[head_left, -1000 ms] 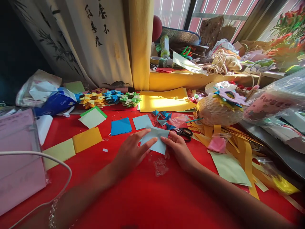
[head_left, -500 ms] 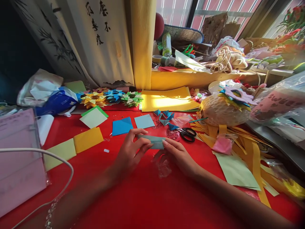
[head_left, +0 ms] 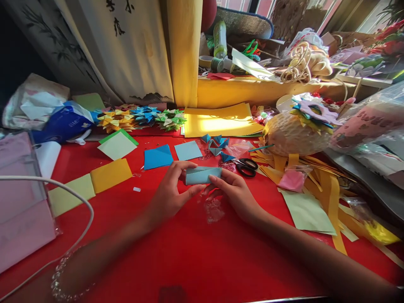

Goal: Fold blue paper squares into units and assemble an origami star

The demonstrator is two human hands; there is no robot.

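Note:
A small folded light-blue paper is held level above the red table, one long side toward me. My left hand grips its left end, forefinger behind it and thumb stretched out below. At the right end, my right hand pinches it, thumb in front and fingers behind. Just beyond lie a stack of blue paper squares and light-blue squares. Several folded blue paper pieces and black-handled scissors lie behind my right hand.
Green-and-white squares, a yellow square and a pale green sheet lie around. Finished paper rosettes line the back. A white cable crosses the left side; a woven ball and yellow paper strips stand right.
The paper has turned so its broad face with a slanting fold edge shows. My left thumb has come off its front. The view has tipped down, and the scene sits higher.

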